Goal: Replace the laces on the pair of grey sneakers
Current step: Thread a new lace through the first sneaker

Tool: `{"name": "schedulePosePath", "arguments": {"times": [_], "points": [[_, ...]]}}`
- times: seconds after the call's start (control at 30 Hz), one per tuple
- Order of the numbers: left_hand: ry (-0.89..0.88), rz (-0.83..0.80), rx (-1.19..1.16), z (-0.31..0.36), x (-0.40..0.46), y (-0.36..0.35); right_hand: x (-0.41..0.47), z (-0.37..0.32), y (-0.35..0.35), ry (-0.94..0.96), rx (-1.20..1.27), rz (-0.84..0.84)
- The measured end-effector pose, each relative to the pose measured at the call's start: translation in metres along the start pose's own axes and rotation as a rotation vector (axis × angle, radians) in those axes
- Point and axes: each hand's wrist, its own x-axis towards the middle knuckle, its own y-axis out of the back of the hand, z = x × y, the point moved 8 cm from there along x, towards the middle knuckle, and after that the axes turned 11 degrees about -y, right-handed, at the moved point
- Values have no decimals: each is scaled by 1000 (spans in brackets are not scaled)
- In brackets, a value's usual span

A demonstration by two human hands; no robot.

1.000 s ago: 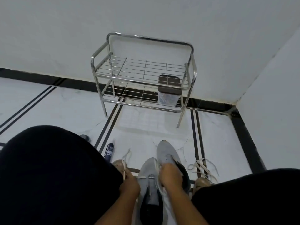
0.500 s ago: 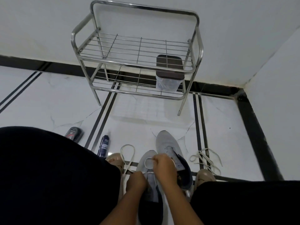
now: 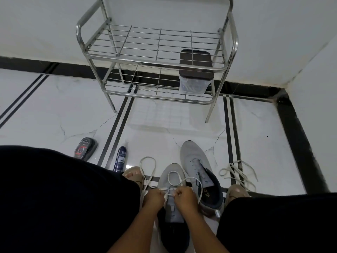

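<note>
My left hand (image 3: 154,199) and right hand (image 3: 186,198) each pinch the white lace (image 3: 175,181) over the near grey sneaker (image 3: 172,209). Second sneaker (image 3: 196,167) lies just right of it, unlaced.

White marble floor (image 3: 69,110) with black stripes, white walls (image 3: 54,24), steel rack (image 3: 156,64)
</note>
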Motion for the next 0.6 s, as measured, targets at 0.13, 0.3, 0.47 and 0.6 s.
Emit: {"name": "schedulePosePath", "arguments": {"times": [0.13, 0.3, 0.47, 0.6], "points": [[2, 55, -53, 0, -1, 1, 1, -3, 0, 4, -111, 61], [14, 71, -90, 0, -3, 1, 0, -4, -3, -1, -177, 74], [59, 88, -172, -1, -7, 0, -3, -6, -2, 10, -187, 36], [63, 119, -199, 2, -10, 3, -7, -10, -3, 50, -159, 25]]}}
